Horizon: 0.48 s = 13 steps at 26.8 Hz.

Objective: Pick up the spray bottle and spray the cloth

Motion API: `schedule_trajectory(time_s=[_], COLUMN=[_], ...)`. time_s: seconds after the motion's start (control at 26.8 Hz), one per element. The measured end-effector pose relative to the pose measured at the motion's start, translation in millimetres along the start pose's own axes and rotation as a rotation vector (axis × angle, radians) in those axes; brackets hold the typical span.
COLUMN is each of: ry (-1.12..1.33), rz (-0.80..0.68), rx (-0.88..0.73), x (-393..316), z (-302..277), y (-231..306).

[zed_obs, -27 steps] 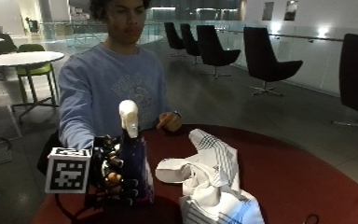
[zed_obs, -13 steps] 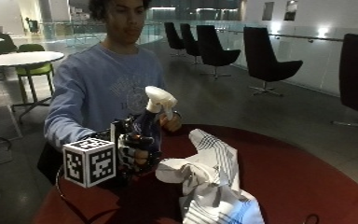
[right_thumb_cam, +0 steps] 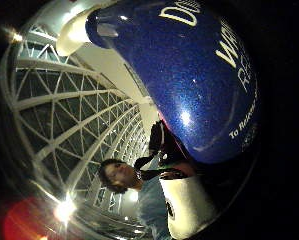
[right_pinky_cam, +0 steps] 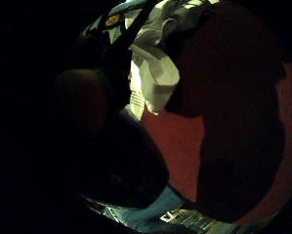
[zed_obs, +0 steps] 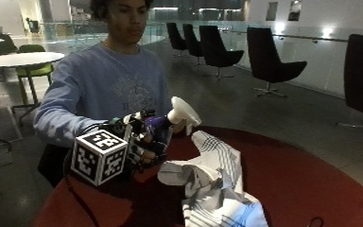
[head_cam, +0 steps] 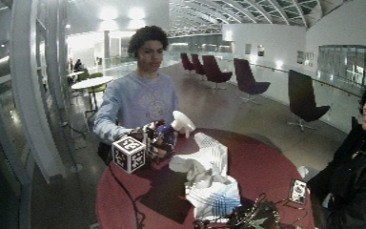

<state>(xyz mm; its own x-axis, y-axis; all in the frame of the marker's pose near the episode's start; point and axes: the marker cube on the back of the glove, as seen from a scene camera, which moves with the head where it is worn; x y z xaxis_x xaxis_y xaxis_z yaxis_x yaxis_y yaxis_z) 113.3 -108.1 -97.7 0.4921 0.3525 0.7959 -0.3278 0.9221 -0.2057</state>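
Observation:
In the outside view, my gloved right hand grips a blue spray bottle above the left part of the round red table. The bottle is tilted, and its white nozzle points toward the cloth. That cloth, white with stripes and blue checks, lies crumpled in a heap just to the right of the hand. The wide outside view shows the same hand, bottle and cloth. The bottle's blue body fills the thumb side palm view. The cloth shows on the red table in the little finger side view.
A phone and a bundle of cables lie near the table's near edge, beyond the cloth. Dark chairs and a white table stand on the floor behind the person.
The hand has risen and moved right toward the cloth with the bottle. The bottle went from upright to tilted, its nozzle now pointing over the cloth.

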Motion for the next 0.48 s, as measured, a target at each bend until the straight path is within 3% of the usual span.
schedule_trajectory(time_s=[0.48], ry=[0.039], rz=[0.117], rx=[-0.067], x=[1.1], z=[16.9], y=[0.9])
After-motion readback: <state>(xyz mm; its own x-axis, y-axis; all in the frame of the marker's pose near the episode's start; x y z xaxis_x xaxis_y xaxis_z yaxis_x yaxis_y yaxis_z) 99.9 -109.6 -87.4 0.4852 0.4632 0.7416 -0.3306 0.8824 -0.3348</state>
